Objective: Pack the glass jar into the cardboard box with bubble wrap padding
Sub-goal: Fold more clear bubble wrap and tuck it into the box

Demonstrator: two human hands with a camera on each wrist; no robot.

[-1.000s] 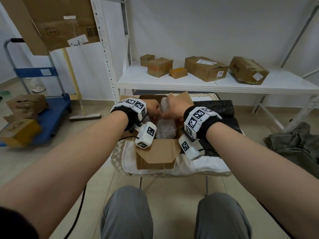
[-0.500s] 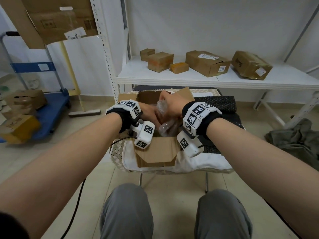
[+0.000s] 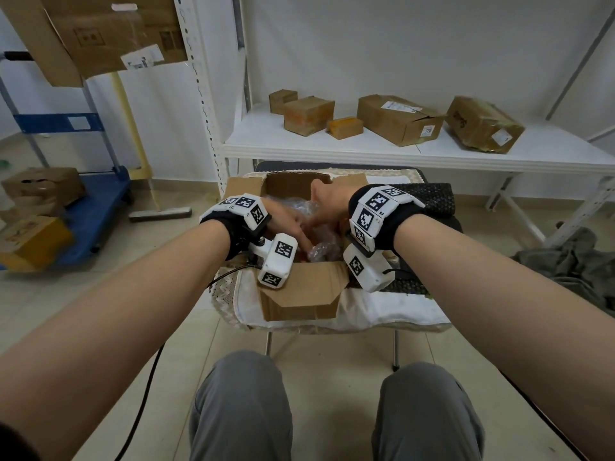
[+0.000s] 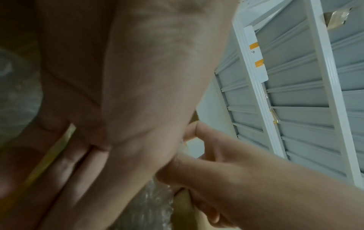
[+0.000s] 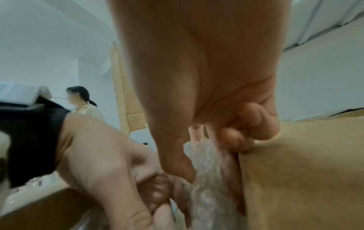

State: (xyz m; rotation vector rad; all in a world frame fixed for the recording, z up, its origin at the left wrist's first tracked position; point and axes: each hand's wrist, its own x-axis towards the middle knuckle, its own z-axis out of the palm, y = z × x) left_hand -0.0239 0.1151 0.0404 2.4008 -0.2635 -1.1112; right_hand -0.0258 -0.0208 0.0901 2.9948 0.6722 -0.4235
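An open cardboard box [image 3: 299, 294] stands on a cloth-covered small table [image 3: 382, 311] in front of my knees. Clear bubble wrap [image 3: 296, 206] fills the inside of the box; no glass of the jar shows through it. Both hands are down inside the box. My left hand [image 3: 286, 221] grips the wrap from the left, its fingers curled into it in the right wrist view [image 5: 157, 189]. From the right, my right hand [image 3: 327, 207] holds the wrap. Its thumb [image 5: 177, 163] digs into the bubble wrap [image 5: 204, 179], and its curled fingers lie against the box wall [image 5: 295, 171].
A white shelf [image 3: 366, 151] with several cardboard parcels runs just behind the table. A black mat [image 3: 429, 194] lies on the table's right side. A blue trolley [image 3: 96, 207] with boxes stands left, a grey cloth [image 3: 572, 261] on the floor right. A person [image 5: 82, 102] stands in the background.
Both hands have gone down from above the box into it, taking the upright bubble-wrap bundle with them. The bundle now sits low inside the box.
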